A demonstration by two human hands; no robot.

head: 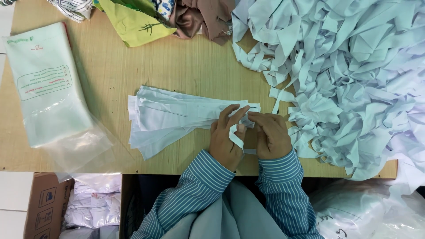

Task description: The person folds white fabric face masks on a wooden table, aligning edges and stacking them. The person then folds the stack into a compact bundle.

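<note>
Bundle of pale strips laid flat on bench, ends gathered at right for tying. Left hand pinching a loose strip looped round them; right hand closed on bundle end, steadying. Strip heap just right, within reach.

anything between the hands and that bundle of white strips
Nothing visible. The left hand and the right hand already rest on the right end of the bundle of white strips, with one loose strip looped over the left fingers.
</note>
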